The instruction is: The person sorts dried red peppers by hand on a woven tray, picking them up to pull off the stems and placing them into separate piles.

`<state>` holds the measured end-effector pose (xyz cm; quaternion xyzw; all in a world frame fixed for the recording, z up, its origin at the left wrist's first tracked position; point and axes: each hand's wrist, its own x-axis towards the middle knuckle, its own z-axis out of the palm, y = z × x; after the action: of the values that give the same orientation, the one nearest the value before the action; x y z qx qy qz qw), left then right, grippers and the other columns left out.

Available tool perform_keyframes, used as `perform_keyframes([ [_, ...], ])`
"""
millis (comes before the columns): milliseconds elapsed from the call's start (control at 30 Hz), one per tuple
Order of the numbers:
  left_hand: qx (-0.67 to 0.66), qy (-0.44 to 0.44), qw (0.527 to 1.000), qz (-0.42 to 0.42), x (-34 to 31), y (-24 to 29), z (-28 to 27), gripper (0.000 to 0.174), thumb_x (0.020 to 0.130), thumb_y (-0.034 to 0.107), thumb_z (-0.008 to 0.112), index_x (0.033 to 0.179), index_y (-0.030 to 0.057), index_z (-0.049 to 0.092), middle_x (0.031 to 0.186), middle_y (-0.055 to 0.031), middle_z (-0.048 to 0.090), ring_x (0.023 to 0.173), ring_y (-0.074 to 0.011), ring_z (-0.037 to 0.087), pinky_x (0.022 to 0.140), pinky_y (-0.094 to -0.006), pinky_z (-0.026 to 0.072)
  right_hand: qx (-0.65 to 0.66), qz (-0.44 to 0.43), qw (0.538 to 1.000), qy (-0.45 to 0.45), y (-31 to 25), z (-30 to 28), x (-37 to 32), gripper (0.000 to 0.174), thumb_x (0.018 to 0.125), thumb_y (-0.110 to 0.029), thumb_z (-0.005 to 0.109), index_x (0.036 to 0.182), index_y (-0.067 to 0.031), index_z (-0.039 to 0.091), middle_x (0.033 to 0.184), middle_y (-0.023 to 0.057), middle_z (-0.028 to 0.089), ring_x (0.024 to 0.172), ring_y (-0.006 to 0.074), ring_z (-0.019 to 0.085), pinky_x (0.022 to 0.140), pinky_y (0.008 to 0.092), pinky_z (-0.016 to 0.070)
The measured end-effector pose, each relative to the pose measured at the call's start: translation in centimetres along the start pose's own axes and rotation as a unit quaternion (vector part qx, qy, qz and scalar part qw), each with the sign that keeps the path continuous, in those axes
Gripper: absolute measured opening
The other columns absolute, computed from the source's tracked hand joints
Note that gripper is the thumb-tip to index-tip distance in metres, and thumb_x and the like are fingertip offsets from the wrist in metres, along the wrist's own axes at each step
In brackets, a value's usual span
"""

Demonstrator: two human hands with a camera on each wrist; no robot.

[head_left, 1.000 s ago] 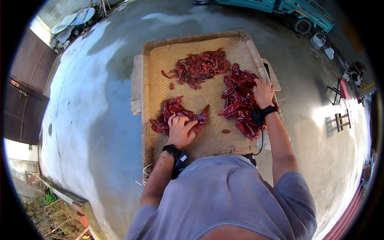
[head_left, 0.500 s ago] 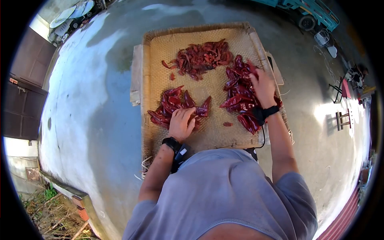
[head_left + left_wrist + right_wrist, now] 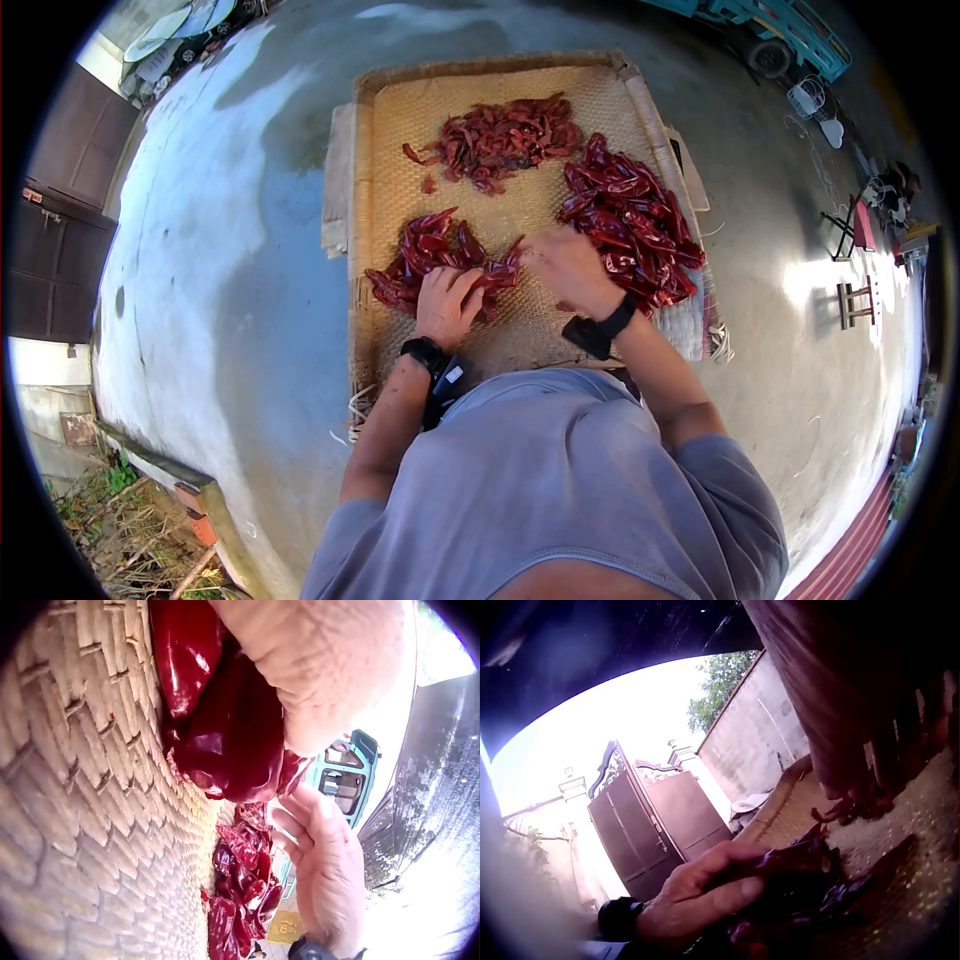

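Glossy red peppers form a near-left pile (image 3: 425,250) on a woven tray (image 3: 390,140). My left hand (image 3: 447,303) rests over this pile; in the right wrist view the left hand (image 3: 694,896) has thumb and forefinger round a dark red pepper (image 3: 799,856). Between the near-left pile and a larger right pile (image 3: 635,225), my right hand (image 3: 570,268) is blurred. The left wrist view shows the right hand (image 3: 326,862) with loosely bent fingers beside the near peppers (image 3: 232,742), no pepper visible in its grasp.
Smaller, duller red pieces (image 3: 510,140) lie at the tray's far side, a few scattered to their left. Raised rims edge the tray, with boards (image 3: 338,190) showing beneath. A teal vehicle (image 3: 790,35) stands beyond on the concrete floor.
My right hand has left the right pile and swung left toward the near-left peppers. The left hand stays over its pile, its fingers closer together than at first.
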<state>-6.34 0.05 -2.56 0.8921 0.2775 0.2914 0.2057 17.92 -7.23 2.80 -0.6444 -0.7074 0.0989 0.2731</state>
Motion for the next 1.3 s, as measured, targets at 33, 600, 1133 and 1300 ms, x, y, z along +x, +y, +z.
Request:
perform_keyframes([
  [33, 0.011, 0.023, 1.000, -0.013, 0.2, 0.4, -0.3, 0.029, 0.083, 0.009, 0.069, 0.111, 0.0043, 0.066, 0.110, -0.0142, 0.060, 0.104, -0.0350, 0.055, 0.090, -0.0442, 0.0461, -0.104, 0.015, 0.993, 0.052, 1.9, -0.9, -0.1, 0.024, 0.086, -0.019, 0.067, 0.108, -0.0086, 0.069, 0.105, 0.0099, 0.067, 0.097, 0.0326, 0.062, 0.084, 0.0428, 0.0514],
  [600, 0.034, 0.129, 0.991, -0.013, 0.4, 0.3, -0.4, 0.038, 0.080, 0.005, 0.065, 0.118, 0.0065, 0.063, 0.123, -0.0140, 0.059, 0.119, -0.0365, 0.052, 0.104, -0.0490, 0.0401, -0.270, 0.131, 0.937, 0.178, 10.5, -8.5, 0.9, 0.020, 0.084, -0.012, 0.068, 0.102, -0.0139, 0.060, 0.090, 0.0078, 0.069, 0.089, 0.0317, 0.065, 0.092, 0.0444, 0.0412],
  [1133, 0.014, -0.004, 0.999, 0.031, 0.4, -0.1, -0.4, 0.020, 0.093, 0.028, 0.063, 0.095, 0.0090, 0.069, 0.103, -0.0059, 0.071, 0.120, -0.0274, 0.057, 0.110, -0.0505, 0.0290, -0.062, 0.019, 0.998, -0.020, -0.9, -0.8, -2.1, 0.031, 0.081, -0.009, 0.063, 0.113, -0.0104, 0.065, 0.113, 0.0097, 0.064, 0.111, 0.0308, 0.056, 0.093, 0.0437, 0.0450],
  [1300, 0.010, 0.005, 1.000, 0.020, 0.3, -0.3, 0.0, 0.016, 0.090, 0.024, 0.067, 0.093, 0.0088, 0.068, 0.100, -0.0057, 0.070, 0.118, -0.0268, 0.058, 0.109, -0.0503, 0.0307, -0.281, 0.030, 0.957, 0.069, 4.2, -4.4, -4.7, 0.028, 0.080, -0.004, 0.061, 0.106, -0.0121, 0.069, 0.123, 0.0083, 0.059, 0.121, 0.0324, 0.049, 0.098, 0.0465, 0.0411],
])
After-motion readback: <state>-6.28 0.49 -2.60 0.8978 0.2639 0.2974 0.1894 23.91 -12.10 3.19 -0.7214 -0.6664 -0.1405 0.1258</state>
